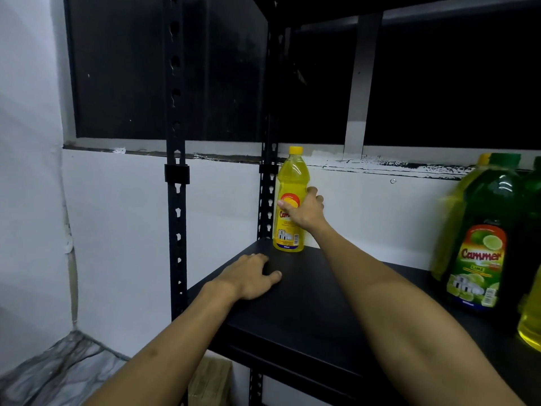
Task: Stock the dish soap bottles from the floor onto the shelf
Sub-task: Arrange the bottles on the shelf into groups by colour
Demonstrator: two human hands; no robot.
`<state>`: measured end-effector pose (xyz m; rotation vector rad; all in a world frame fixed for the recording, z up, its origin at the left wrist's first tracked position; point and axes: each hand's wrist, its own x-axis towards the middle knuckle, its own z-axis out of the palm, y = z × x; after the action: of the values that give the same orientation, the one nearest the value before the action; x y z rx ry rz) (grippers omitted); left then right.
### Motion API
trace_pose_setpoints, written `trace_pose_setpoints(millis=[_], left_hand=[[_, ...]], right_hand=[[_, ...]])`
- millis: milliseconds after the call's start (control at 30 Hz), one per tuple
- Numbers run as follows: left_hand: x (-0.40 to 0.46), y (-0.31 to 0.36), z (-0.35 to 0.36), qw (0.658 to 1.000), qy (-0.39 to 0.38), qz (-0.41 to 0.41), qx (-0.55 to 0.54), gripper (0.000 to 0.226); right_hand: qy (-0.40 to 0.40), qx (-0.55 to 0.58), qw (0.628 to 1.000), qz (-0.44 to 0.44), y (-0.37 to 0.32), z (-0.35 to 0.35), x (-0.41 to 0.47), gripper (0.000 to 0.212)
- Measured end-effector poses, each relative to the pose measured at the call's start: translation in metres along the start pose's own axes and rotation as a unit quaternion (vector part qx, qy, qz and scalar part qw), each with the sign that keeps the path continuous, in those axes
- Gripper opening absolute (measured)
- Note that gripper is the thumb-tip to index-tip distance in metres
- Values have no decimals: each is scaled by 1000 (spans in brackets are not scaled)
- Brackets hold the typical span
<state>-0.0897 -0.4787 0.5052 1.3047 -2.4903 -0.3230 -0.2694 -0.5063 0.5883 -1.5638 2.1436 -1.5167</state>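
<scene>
yellow soap bottle [289,200] upright, right hand [304,210] gripping

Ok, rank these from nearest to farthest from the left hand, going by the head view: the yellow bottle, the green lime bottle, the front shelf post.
1. Front shelf post: just left of the left hand.
2. Yellow bottle: back corner, gripped by the right hand.
3. Green lime bottle: far right on the shelf.

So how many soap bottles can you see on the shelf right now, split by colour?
Yellow: 3 (corner bottle in the right hand's grip, blurred bottle, edge bottle)
Green: 2 (lime bottle, cut-off bottle)
Total: 5 on the shelf
</scene>
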Motion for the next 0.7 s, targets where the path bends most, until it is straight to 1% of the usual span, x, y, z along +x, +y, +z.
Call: trace_pose_setpoints(millis=[100,200,233,367,567,700], left_hand=[[-4,6,-3,1000,8,3,2,63],[-9,16,-9,999,34,32,-8,54],[-10,20,-11,998,44,44,-17,53],[-8,47,-15,993,68,80,-51,69],[-2,118,-25,978,85,174,-79,72],[-1,163,-23,965,72,226,-112,73]], right_hand=[[-1,-32,999,-4,0,-6,-10,93],[-1,-60,998,-17,-1,-20,-27,90],[0,-69,997,-25,0,-28,-34,90],[18,-86,995,-43,9,-70,-67,85],[82,-73,993,-41,17,-143,-118,77],[132,-86,986,-56,21,-189,-150,75]])
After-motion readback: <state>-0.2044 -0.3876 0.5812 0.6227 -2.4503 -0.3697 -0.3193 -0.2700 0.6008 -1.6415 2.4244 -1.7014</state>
